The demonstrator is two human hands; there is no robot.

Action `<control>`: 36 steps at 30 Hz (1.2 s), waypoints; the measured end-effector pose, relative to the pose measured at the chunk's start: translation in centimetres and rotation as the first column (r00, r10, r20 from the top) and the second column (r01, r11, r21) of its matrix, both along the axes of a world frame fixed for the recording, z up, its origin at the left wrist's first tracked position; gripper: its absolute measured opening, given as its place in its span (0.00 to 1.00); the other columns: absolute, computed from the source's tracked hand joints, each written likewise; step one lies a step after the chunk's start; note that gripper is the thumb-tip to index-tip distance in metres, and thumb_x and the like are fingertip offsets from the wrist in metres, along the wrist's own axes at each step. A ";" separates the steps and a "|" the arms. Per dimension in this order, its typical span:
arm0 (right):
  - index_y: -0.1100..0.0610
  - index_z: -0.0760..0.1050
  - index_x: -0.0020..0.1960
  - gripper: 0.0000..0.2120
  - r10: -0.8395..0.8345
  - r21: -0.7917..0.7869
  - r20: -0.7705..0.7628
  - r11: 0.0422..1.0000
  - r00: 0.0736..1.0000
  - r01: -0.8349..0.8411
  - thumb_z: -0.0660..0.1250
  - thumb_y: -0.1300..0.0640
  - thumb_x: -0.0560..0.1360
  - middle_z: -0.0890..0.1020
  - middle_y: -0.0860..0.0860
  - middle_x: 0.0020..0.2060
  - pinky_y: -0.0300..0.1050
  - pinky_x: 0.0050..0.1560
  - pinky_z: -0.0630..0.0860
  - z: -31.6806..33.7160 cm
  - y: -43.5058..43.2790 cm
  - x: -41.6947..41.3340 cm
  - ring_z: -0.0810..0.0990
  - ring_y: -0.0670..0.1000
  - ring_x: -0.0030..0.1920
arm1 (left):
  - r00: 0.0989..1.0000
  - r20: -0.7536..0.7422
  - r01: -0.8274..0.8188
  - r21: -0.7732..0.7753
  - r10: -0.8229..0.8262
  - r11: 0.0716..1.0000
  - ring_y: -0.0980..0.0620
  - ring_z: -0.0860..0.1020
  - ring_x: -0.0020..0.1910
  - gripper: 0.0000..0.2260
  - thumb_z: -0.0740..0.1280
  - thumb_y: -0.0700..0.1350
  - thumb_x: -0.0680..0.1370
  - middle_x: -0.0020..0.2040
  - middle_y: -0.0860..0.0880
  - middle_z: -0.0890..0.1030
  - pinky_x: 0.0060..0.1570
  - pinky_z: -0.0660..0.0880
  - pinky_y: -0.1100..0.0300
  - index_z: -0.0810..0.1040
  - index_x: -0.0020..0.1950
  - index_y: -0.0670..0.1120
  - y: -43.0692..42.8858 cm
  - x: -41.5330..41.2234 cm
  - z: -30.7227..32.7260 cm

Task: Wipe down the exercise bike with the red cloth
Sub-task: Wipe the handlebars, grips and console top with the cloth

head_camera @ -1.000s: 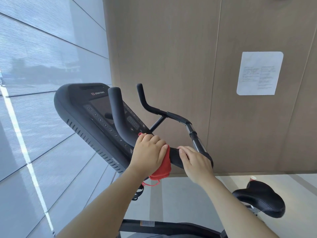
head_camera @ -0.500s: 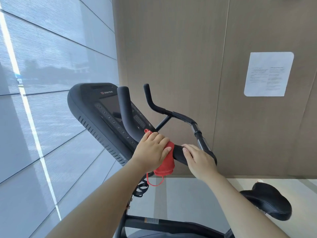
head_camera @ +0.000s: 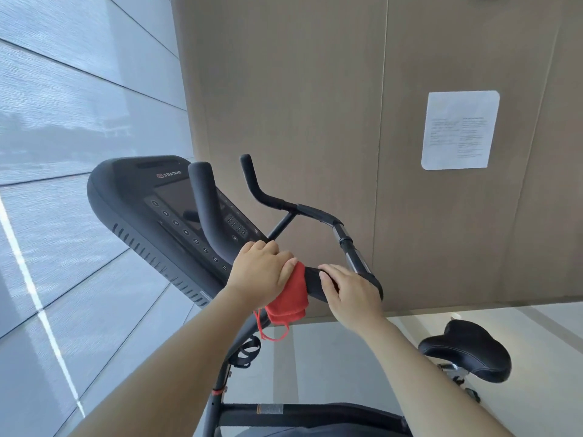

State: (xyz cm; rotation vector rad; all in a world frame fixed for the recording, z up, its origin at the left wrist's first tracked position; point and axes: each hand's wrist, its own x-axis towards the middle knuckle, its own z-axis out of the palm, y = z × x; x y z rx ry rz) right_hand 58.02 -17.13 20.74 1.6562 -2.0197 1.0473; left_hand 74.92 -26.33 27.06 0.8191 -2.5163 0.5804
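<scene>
The red cloth (head_camera: 288, 298) was a small, soft, bunched piece of bright fabric. A thin red loop of cord dangled from its lower edge. It was wrapped over the black handlebar (head_camera: 203, 209) of the exercise bike (head_camera: 126, 200), at the near bend where the upright horn curved down, just right of the dark console (head_camera: 176, 203).

Compared with half a second before, little differed. Both hands kept to the same stretch of bar, with the same short gap of bare black grip between them. The red corner that had peeked out above the left knuckles no longer showed, and most of the cloth now hung below and to the right of that hand.

The left hand (head_camera: 260, 272) lay on top of the cloth, fingers curled over the bar and thumb pressed against the fabric, so it gripped cloth and bar together. The cloth's loose end spilled out beneath the thumb. The right hand (head_camera: 350, 293) sat just to the right, not touching the cloth, with its fingers wrapped over the bar's grip.

Further right and lower stood the black saddle (head_camera: 467, 354). A white paper notice (head_camera: 459, 130) was stuck on the tan wall behind.
</scene>
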 end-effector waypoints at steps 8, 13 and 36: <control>0.48 0.75 0.60 0.18 -0.031 -0.014 -0.001 0.999 1.000 0.031 0.50 0.46 0.80 0.80 0.41 0.56 0.35 0.43 0.67 0.1 0.1 0.2 0.78 0.45 0.54 | 0.978 0.121 0.174 -0.042 -0.168 0.984 0.48 0.70 0.61 0.29 0.44 0.66 0.76 0.61 0.50 0.73 0.66 0.61 0.55 0.66 0.69 0.52 -0.9 2.4 -0.4; 0.48 0.75 0.59 0.17 -0.034 -0.032 -0.002 0.999 0.999 0.034 0.50 0.47 0.79 0.80 0.40 0.55 0.34 0.42 0.66 0.3 0.1 0.5 0.78 0.43 0.53 | 0.967 0.144 0.221 -0.043 -0.212 0.974 0.48 0.70 0.62 0.31 0.46 0.67 0.74 0.61 0.50 0.74 0.66 0.62 0.55 0.69 0.67 0.49 -1.4 2.2 0.0; 0.46 0.77 0.56 0.19 -0.080 -0.065 -0.006 0.995 0.997 0.080 0.50 0.47 0.77 0.80 0.37 0.52 0.21 0.40 0.61 0.6 0.6 0.9 0.78 0.40 0.49 | 0.997 -0.011 0.080 -0.013 -0.080 0.997 0.48 0.76 0.52 0.18 0.46 0.52 0.81 0.50 0.52 0.78 0.56 0.64 0.54 0.74 0.56 0.52 -2.2 1.3 1.5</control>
